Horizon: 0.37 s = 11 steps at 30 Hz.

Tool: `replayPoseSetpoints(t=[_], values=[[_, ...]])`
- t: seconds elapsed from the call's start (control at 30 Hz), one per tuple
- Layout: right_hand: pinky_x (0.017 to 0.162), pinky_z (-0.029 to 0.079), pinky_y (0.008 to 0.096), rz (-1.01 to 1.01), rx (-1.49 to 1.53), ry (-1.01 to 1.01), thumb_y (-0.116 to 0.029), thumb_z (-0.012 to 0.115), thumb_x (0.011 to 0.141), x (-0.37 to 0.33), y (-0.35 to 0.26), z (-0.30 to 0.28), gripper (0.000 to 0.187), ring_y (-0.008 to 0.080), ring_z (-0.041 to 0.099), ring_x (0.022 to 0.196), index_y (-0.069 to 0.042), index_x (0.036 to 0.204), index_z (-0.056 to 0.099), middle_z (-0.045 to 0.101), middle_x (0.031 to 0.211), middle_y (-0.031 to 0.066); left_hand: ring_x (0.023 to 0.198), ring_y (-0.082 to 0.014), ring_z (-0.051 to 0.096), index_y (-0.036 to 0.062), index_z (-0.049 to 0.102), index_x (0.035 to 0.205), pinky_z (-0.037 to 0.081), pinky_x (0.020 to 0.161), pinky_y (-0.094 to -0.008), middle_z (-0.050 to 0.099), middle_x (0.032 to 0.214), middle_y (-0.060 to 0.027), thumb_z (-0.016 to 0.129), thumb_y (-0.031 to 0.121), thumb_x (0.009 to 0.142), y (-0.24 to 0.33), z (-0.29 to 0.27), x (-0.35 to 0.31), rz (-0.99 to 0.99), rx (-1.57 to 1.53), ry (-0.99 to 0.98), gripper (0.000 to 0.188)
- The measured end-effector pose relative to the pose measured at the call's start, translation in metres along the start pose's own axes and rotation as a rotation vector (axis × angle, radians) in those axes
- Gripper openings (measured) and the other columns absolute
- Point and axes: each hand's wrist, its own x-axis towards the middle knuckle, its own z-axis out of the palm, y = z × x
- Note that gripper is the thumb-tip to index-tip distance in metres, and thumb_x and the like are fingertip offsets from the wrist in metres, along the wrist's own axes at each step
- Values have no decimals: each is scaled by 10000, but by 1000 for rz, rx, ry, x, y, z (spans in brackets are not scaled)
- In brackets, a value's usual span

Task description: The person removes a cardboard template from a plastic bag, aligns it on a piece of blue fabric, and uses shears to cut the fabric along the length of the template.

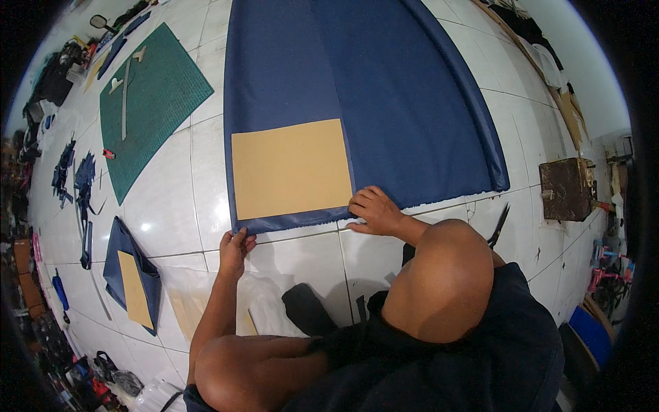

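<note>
A wide sheet of dark blue fabric (405,103) is spread over the floor, its right side rolled or folded over. On its near left part lies a tan rectangular card (292,172), flat and close to the frayed near edge. My left hand (237,250) pinches the near left corner of the fabric between thumb and fingers. Close to the card's near right corner, my right hand (374,211) is closed on the fabric's near edge, fingers on top and thumb toward me. What lies under those fingers is hidden.
A green cutting mat (154,103) at the left carries a metal ruler (125,103) and clips. Nearer lie blue fabric scraps (84,178) and a folded blue piece (118,240) with a tan strip (135,292). Scissors (501,223) and a brown box (566,190) are at the right.
</note>
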Motion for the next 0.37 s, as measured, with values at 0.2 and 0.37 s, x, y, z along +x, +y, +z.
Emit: replayPoseSetpoints(t=[0.2, 0.37], values=[[933, 436, 453, 221, 84, -76, -288, 724, 824, 19, 2, -14, 303, 311, 618, 866, -49, 991, 643, 647, 853, 136, 726, -251, 631, 48, 483, 1069, 517, 672, -345, 614, 824, -104, 771, 332, 841, -18, 10, -16, 161, 779, 282, 465], [951, 436, 449, 322, 70, -205, -321, 720, 823, 27, 15, -8, 516, 379, 642, 911, -98, 1269, 586, 695, 961, 205, 982, -334, 642, 98, 514, 1182, 505, 858, -474, 612, 1059, -187, 796, 407, 780, 46, 73, -67, 405, 1501, -149, 581]])
